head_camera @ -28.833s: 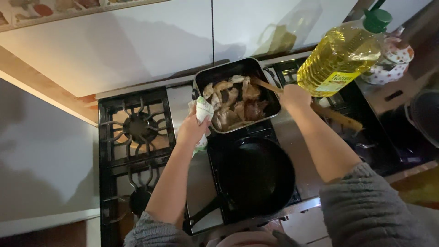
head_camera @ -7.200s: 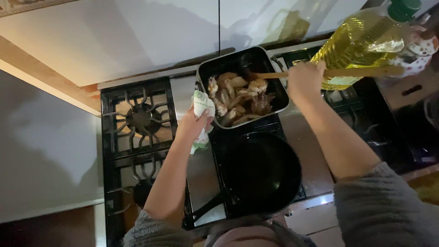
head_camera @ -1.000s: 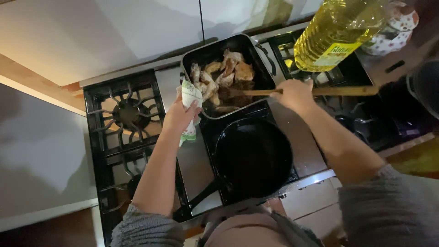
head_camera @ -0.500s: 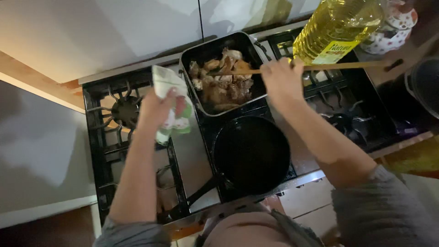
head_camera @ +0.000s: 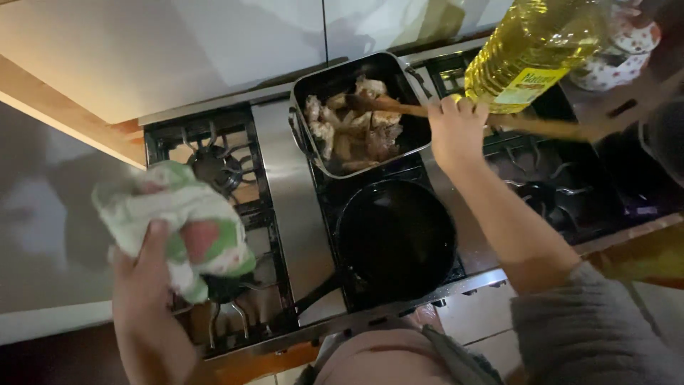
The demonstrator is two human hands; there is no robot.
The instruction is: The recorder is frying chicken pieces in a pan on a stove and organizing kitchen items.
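1. Gas stove (head_camera: pixel 285 214) fills the view, white wall beyond.
2. Left hand (head_camera: pixel 153 285), clamped on cloth (head_camera: pixel 178 221), has left the pan (head_camera: pixel 360 114), now near-left.
3. Right hand (head_camera: pixel 456 132) still grips spoon (head_camera: pixel 499 121) in far pan; skillet (head_camera: pixel 395 239) nearer.

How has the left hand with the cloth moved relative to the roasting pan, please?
Yes: the left hand with the cloth has left the pan, now over the left burners.
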